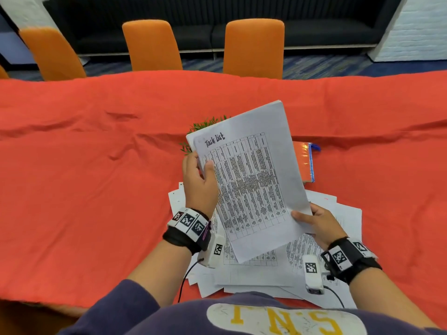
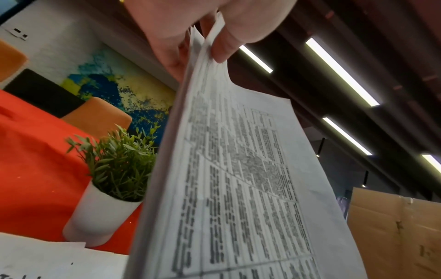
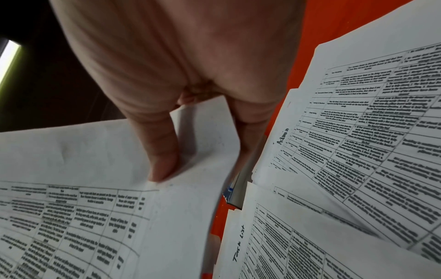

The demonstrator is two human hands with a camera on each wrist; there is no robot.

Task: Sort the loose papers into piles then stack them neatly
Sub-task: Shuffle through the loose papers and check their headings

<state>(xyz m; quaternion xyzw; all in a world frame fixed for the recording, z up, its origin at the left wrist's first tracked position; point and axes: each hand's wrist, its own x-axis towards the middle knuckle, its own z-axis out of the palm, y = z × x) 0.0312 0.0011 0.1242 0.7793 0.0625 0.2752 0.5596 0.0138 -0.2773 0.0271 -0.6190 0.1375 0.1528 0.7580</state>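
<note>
A thin sheaf of printed papers (image 1: 251,180), headed "Task List", is held up at the centre of the head view. Its left edge is pinched by the left hand (image 1: 199,182), thumb on the front and fingers curled behind. Its lower right corner is gripped by the right hand (image 1: 318,224), thumb on top. The long axis is tilted, the heading end towards the upper left. Loose papers (image 1: 338,213) are scattered below on the red tabletop (image 1: 84,177).
</note>
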